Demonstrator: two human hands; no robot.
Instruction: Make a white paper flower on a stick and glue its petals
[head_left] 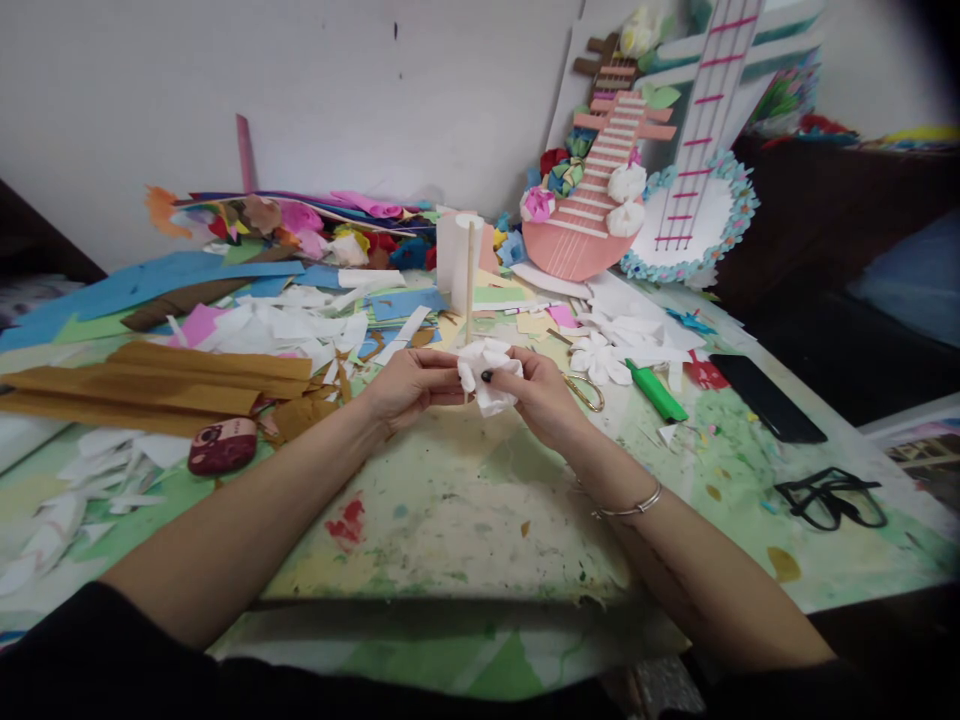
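Note:
A white paper flower point(489, 385) with ruffled petals sits between my two hands above the table's front part. My left hand point(411, 388) pinches its left side with closed fingers. Around its right side close the fingers of my right hand point(541, 395), the thumb pressed over the front petals. A thin wooden stick point(469, 285) rises straight up behind the flower; whether it is joined to it I cannot tell. Just right of my right hand lie gold-handled scissors point(586, 392), partly hidden. Beyond them is a flat white paper flower cut-out point(600, 358).
Brown crepe paper point(180, 385), a dark red case point(222, 446) and white scraps point(292, 325) lie left. Right are a green tube point(657, 390), black phone point(766, 397) and glasses point(831, 498). Behind stand a white paper roll point(459, 265) and a pink paper instrument point(577, 235).

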